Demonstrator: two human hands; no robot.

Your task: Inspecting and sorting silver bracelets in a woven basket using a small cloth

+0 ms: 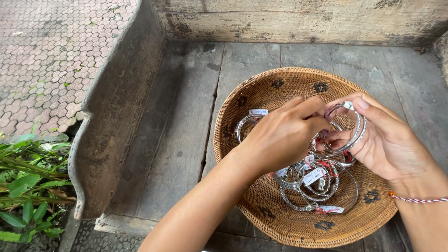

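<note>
A round woven basket [261,93] sits on weathered wooden planks and holds several silver bangles [317,184] with small paper tags tied on by red thread. My right hand [389,140] is shut on a few silver bangles [357,133], held just above the basket. My left hand [282,137] pinches something small at those bangles, near a red thread; what its fingertips hold is hidden. A red and white cord [417,199] circles my right wrist.
The basket rests on a worn wooden bench [186,121] with a raised side board [112,116] on the left and a backboard [303,21] behind. Beyond the side board lie hexagonal paving stones [46,56] and green plants [28,191].
</note>
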